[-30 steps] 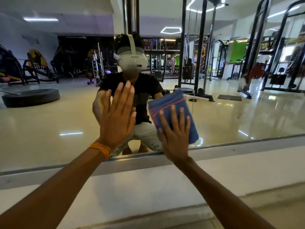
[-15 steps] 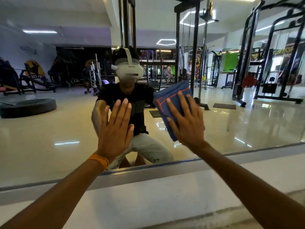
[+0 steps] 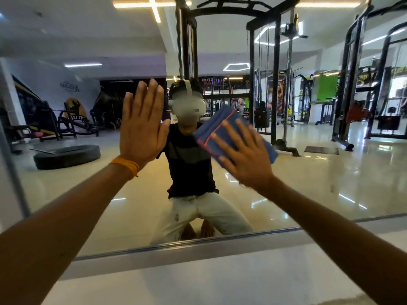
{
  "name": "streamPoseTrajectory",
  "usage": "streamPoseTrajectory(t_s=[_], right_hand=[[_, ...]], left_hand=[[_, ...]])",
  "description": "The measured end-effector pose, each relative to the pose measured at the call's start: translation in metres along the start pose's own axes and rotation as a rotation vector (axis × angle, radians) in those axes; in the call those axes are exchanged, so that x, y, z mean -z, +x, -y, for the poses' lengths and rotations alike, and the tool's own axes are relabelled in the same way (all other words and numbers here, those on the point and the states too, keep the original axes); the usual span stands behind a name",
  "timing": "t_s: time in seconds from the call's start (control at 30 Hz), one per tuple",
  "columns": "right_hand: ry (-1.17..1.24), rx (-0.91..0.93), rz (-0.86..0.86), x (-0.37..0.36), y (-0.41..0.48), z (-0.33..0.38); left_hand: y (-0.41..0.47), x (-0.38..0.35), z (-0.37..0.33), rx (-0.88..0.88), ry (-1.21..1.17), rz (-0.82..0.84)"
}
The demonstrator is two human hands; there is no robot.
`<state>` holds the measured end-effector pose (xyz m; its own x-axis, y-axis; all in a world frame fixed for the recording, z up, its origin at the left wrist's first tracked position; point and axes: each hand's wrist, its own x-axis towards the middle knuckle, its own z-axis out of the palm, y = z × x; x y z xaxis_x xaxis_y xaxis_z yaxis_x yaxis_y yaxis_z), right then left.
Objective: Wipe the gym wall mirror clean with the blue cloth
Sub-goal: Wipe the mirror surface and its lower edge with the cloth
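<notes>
The wall mirror fills most of the view and reflects the gym and a kneeling person. A folded blue cloth with a red stripe lies flat against the glass right of centre. My right hand presses the blue cloth to the mirror with spread, straight fingers. My left hand, an orange band at its wrist, rests flat on the glass to the left of the cloth, fingers straight and pointing up. Most of the cloth's lower part is hidden under my right hand.
The mirror's metal bottom frame runs across the lower view, with a pale wall strip below it. The left mirror edge shows at far left. Reflected cable machines, racks and a large tyre appear in the glass.
My right hand has slid the cloth up the glass. My left hand has also shifted higher on the mirror. The view has tilted upward, showing more ceiling.
</notes>
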<state>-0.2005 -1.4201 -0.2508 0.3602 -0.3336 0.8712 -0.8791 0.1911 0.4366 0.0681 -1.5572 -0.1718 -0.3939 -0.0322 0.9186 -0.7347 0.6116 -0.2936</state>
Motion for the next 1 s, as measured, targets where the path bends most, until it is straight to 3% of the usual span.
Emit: streamPoseTrajectory(t_s=[0.1, 0.17, 0.2, 0.3, 0.4, 0.47, 0.53, 0.6, 0.63, 0.67, 0.73, 0.83, 0.9, 1.0], right_hand=[[0.009, -0.493, -0.137, 0.005, 0.035, -0.021], [0.03, -0.612, -0.156, -0.002, 0.037, 0.017], [0.047, -0.511, -0.125, -0.008, 0.026, 0.046], [0.056, 0.069, 0.066, -0.024, -0.03, 0.106], [0.024, 0.239, 0.111, -0.018, -0.043, 0.067], [0.0, 0.061, 0.04, -0.006, -0.03, 0.016], [0.01, -0.363, -0.063, 0.007, -0.013, -0.033], [0.031, -0.735, -0.176, 0.01, 0.005, -0.038], [0.018, -0.764, -0.184, 0.007, 0.01, -0.024], [0.022, -0.69, -0.139, 0.004, 0.009, -0.005], [0.045, -0.346, -0.015, -0.001, -0.006, 0.017], [0.018, -0.035, 0.027, 0.012, -0.01, -0.028], [-0.007, -0.184, -0.032, 0.017, -0.004, -0.078], [0.002, -0.787, -0.206, 0.026, 0.004, -0.137]], left_hand=[[-0.001, 0.0, 0.0, -0.005, 0.011, -0.018], [-0.001, 0.0, 0.0, -0.017, 0.013, -0.033], [-0.001, 0.0, 0.0, -0.023, 0.009, -0.037], [-0.001, 0.002, 0.002, -0.03, -0.036, -0.036], [-0.006, 0.005, 0.017, -0.102, -0.049, -0.028], [-0.009, 0.007, 0.026, -0.156, -0.053, -0.024], [-0.01, 0.006, 0.024, -0.14, -0.065, -0.029], [-0.01, 0.003, 0.012, -0.065, -0.079, -0.047], [-0.007, 0.002, 0.004, -0.033, -0.087, -0.059], [-0.002, 0.001, -0.005, -0.025, -0.102, -0.066], [0.016, -0.002, -0.023, -0.078, -0.142, -0.075], [0.047, -0.004, -0.048, -0.112, -0.121, -0.073], [0.051, -0.008, -0.053, -0.079, -0.091, -0.057], [0.05, -0.01, -0.055, -0.097, -0.074, -0.069]])
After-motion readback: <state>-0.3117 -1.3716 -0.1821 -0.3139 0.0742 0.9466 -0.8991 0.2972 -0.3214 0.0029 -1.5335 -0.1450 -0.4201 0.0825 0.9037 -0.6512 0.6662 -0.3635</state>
